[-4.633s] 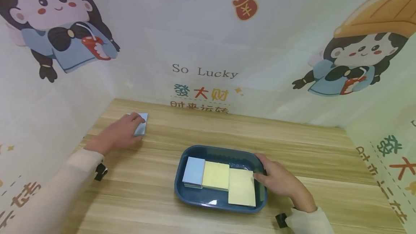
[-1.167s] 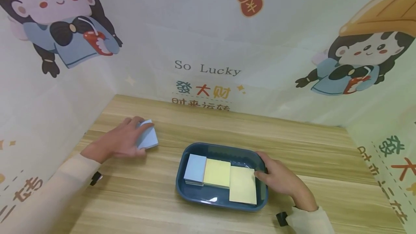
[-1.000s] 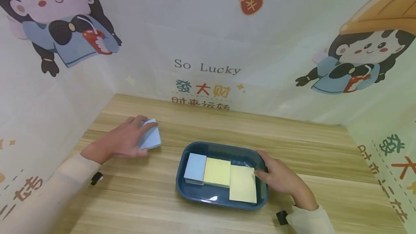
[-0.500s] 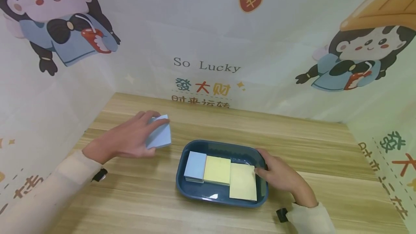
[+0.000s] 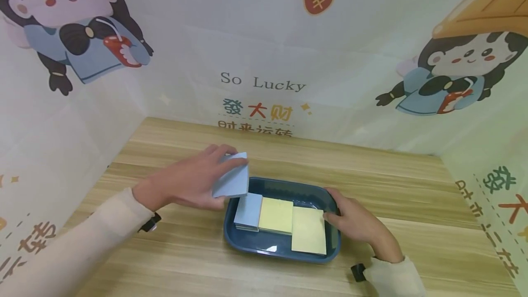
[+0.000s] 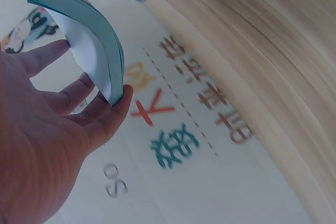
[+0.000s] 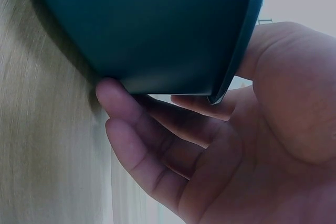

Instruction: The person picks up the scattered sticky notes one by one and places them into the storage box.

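Observation:
My left hand (image 5: 191,180) grips a pad of light blue sticky notes (image 5: 233,178) by its edges, over the left end of a dark blue plastic bin (image 5: 284,256). In the left wrist view the pad (image 6: 107,40) bows between thumb and fingertips. Inside the bin lie, side by side, a blue sticky-note stack (image 5: 248,212), a yellow stack (image 5: 276,215) and a longer pale yellow pad (image 5: 308,232). The held pad overlaps the blue stack's upper edge in the head view. My right hand (image 5: 354,221) holds the bin's right end, thumb over the rim, fingers along the outer wall (image 7: 147,35).
The bin stands on a wood-grain table (image 5: 181,260). A pale printed cloth (image 5: 264,45) with cartoon figures and lettering rises behind the table and on both sides. Black bands (image 5: 358,272) sit at both wrists.
My left hand has picked up the blue pad from the table's far left and carried it right, to above the bin's left end. The right hand keeps its hold on the bin.

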Demonstrator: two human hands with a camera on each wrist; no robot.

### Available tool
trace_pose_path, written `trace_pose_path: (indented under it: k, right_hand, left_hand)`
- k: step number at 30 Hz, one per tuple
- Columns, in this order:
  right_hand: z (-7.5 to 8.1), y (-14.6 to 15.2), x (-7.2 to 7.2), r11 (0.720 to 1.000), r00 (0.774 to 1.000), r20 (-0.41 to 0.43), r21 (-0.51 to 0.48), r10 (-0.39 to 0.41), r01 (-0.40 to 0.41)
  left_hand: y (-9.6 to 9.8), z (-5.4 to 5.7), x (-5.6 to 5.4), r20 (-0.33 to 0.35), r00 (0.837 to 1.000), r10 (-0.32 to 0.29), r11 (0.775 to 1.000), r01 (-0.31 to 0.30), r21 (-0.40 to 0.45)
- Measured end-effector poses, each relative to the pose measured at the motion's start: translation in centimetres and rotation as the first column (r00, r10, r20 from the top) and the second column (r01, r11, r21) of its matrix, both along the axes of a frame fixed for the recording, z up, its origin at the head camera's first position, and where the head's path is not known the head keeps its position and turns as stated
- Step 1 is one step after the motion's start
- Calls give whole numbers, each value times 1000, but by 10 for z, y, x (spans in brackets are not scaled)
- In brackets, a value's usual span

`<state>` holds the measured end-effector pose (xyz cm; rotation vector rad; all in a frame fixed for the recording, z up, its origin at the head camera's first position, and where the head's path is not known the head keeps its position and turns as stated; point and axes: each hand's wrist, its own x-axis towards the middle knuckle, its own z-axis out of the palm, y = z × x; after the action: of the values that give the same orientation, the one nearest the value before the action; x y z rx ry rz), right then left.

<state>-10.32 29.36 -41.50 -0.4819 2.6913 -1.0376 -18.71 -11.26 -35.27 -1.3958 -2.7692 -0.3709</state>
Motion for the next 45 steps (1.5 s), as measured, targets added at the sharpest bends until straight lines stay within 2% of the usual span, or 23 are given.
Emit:
trace_pose_path:
  k: [4,9,15,23,30,33,37,41,45]
  right_hand:
    - [0,1,1,1000,1000,-4,1,1,-1]
    - [1,1,2,1000,1000,-4,-6,-1,1]
    - [1,0,1,1000,1000,0,-9,-6,6]
    - [0,2,1,1000,1000,-3,-14,-6,6]
    - [0,2,1,1000,1000,-10,-17,-4,4]
    - [0,1,1,1000,1000,-5,-11,-9,9]
    - [0,1,0,1000,1000,-8,-9,-2,2]
    - [0,2,0,1000,1000,-16,-10,9,-9]
    - [1,2,0,1000,1000,-17,-7,10,-10]
  left_hand:
    - [21,1,2,-17,997,-82,997,82,1]
    - [46,0,4,-14,984,-179,984,179,0]
    - [71,-1,7,0,970,-243,969,243,-33]
    - [99,-7,11,69,954,-290,950,296,-100]
    - [120,-17,17,59,946,-319,922,324,-212]
    - [129,-22,21,60,946,-318,905,322,-277]
    - [142,-28,26,26,940,-340,876,327,-354]
    - [151,-33,29,-8,933,-360,854,327,-405]
    - [159,-35,29,-17,933,-358,846,317,-428]
